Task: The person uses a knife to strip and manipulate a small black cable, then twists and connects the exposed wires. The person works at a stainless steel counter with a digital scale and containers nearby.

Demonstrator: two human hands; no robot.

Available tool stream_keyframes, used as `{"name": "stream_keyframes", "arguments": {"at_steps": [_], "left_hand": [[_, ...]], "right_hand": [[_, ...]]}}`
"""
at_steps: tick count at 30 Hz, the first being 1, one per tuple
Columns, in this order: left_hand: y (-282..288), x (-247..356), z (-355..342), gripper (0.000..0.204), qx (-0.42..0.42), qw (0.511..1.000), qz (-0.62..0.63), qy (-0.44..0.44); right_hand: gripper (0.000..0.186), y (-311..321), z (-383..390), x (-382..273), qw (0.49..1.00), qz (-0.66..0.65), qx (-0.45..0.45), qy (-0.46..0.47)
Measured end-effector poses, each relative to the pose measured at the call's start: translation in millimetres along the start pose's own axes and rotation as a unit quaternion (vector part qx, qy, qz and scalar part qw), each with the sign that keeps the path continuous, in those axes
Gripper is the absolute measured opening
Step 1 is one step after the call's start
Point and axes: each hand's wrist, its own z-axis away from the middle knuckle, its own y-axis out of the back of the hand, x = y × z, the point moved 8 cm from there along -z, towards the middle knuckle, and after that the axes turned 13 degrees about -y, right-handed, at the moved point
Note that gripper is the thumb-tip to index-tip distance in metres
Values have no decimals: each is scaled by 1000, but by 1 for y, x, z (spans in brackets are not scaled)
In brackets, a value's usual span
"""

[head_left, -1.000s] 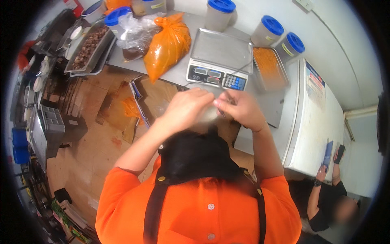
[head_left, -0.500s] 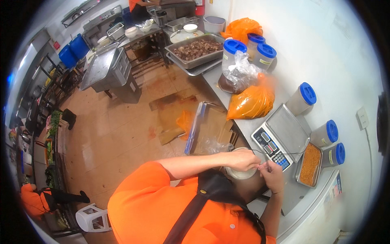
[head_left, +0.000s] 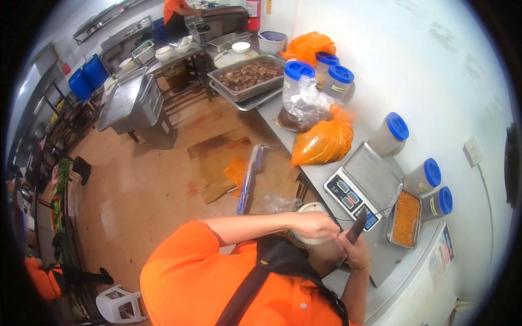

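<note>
Left hand point(head_left: 314, 224) clasping white tub point(head_left: 311, 209) at counter edge; right hand point(head_left: 356, 251) clenched around dark handle point(head_left: 356, 227), beside scale point(head_left: 363, 186)

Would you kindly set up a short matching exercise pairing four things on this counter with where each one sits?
Things:
1. digital scale
2. small tray of orange shreds
3. large tray of brown meat
4. white bowl

Places:
A. at the far end of the counter
B. under the left hand
C. just right of the scale
D. between the orange bag and the small tray

Pairs: 1-D, 2-C, 3-A, 4-B
</note>
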Motion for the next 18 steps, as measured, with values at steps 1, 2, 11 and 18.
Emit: {"name": "stream_keyframes", "arguments": {"at_steps": [1, 2, 11, 18], "left_hand": [[-2, 1, -2, 17, 3, 1000, -3, -6], [-5, 2, -3, 15, 3, 1000, 0, -9], [-10, -12, -7, 19, 14, 991, 129, 41], [24, 32, -39, 22, 41, 992, 102, 60]], "right_hand": [[13, 0, 3, 4, 999, -35, -7, 4], [13, 0, 5, 10, 997, -70, -13, 8], [20, -9, 13, 3, 988, -145, 2, 48], [47, 25, 64, -55, 986, 4, -20, 163]]}}
